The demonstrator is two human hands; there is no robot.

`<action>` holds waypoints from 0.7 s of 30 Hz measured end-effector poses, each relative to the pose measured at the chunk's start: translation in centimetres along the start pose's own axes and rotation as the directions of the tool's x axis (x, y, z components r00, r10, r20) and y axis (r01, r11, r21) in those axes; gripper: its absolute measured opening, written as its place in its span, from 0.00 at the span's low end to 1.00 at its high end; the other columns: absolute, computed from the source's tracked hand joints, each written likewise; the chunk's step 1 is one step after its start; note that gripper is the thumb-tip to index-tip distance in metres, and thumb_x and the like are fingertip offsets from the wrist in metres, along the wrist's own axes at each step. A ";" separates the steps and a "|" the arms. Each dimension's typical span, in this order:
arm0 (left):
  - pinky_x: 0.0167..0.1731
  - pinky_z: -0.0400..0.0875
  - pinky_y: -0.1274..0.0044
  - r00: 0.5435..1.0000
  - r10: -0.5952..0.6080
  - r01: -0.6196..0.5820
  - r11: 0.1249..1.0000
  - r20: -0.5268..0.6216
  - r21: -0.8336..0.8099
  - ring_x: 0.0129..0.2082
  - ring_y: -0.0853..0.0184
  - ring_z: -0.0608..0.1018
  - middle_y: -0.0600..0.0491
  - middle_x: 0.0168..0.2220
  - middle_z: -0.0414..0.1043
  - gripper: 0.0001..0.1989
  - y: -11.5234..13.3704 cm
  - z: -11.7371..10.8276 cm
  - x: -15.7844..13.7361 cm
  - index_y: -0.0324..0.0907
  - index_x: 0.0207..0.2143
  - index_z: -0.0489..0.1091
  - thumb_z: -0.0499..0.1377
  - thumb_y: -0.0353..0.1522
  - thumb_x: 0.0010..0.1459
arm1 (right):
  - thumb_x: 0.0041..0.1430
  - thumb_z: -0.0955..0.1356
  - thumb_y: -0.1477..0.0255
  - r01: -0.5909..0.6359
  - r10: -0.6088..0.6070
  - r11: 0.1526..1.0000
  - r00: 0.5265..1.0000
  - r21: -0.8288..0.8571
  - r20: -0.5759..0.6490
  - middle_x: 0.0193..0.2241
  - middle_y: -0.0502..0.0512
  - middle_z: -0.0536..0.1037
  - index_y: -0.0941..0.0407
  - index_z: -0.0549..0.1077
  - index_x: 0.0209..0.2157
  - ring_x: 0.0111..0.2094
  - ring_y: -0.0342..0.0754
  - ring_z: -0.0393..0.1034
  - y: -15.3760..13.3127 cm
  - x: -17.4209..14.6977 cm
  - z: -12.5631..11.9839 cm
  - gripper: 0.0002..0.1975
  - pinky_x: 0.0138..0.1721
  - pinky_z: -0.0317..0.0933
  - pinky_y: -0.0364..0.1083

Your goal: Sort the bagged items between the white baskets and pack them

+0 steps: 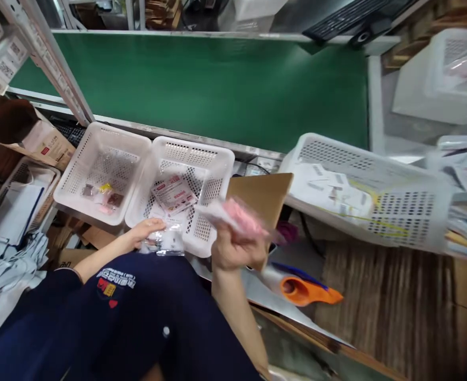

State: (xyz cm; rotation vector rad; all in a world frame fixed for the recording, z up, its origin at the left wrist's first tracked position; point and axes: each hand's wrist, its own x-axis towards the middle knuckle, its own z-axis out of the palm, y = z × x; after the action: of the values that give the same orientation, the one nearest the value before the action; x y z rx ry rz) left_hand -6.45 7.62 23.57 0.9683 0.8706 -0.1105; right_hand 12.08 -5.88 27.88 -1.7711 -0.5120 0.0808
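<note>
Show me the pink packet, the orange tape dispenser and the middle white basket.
pink packet (243, 218), head view, middle of the pink part.
orange tape dispenser (303, 290), head view, orange body.
middle white basket (213, 159), head view, its right wall.

Two baskets are set side by side before the conveyor belt (217, 84): the left basket (102, 169) and, touching it on the right, the middle basket (213, 174), in which packets (173, 193) lie. Further right, a tilted large basket (376, 196) is placed. A tape dispenser (305, 290) lies below it, on the table (396, 301).

green conveyor belt (217, 84), cluttered workbench (396, 296)
</note>
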 end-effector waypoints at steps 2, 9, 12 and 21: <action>0.19 0.55 0.79 1.000 0.012 -0.014 0.998 -0.028 -0.055 0.20 0.74 0.61 0.60 0.23 0.62 0.31 0.6 0.2 0.3 0.44 0.32 0.70 0.77 0.57 0.48 | 0.60 0.76 0.43 -0.049 0.047 0.998 0.996 0.030 0.078 0.63 0.72 0.75 0.58 0.73 0.60 0.64 0.66 0.72 0.1 1.2 0.8 0.40 0.69 0.65 0.69; 0.31 0.70 0.75 0.915 0.398 -0.389 0.914 -0.063 0.116 0.30 0.67 0.74 0.50 0.37 0.79 0.31 2.7 -0.9 0.4 0.42 0.52 0.81 0.73 0.56 0.58 | 0.46 0.82 0.47 -0.467 0.270 0.880 0.634 0.081 0.724 0.50 0.61 0.85 0.54 0.78 0.53 0.48 0.59 0.80 1.9 -2.9 3.9 0.38 0.54 0.77 0.60; 0.40 0.75 0.71 0.833 0.552 -0.521 0.805 -0.037 0.283 0.37 0.63 0.78 0.49 0.45 0.80 0.42 2.6 -1.3 -0.1 0.47 0.74 0.67 0.72 0.49 0.63 | 0.51 0.80 0.47 -0.494 0.291 0.857 0.700 0.147 0.652 0.39 0.55 0.85 0.54 0.80 0.45 0.37 0.54 0.78 1.2 -3.8 3.7 0.29 0.43 0.77 0.54; 0.44 0.78 0.71 0.634 0.751 -0.330 0.476 -0.182 0.815 0.38 0.64 0.79 0.45 0.52 0.79 0.29 7.2 -9.0 -2.8 0.43 0.67 0.74 0.67 0.47 0.70 | 0.57 0.79 0.47 0.212 -0.175 0.974 0.931 0.083 -0.320 0.32 0.51 0.73 0.50 0.69 0.39 0.30 0.52 0.72 -4.8 -0.5 -1.5 0.25 0.34 0.72 0.55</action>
State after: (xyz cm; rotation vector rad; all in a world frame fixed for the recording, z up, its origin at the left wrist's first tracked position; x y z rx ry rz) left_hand -10.42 17.87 27.98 2.1072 0.9592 0.4726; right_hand 10.65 -6.61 32.72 -1.5728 -0.4396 -0.2984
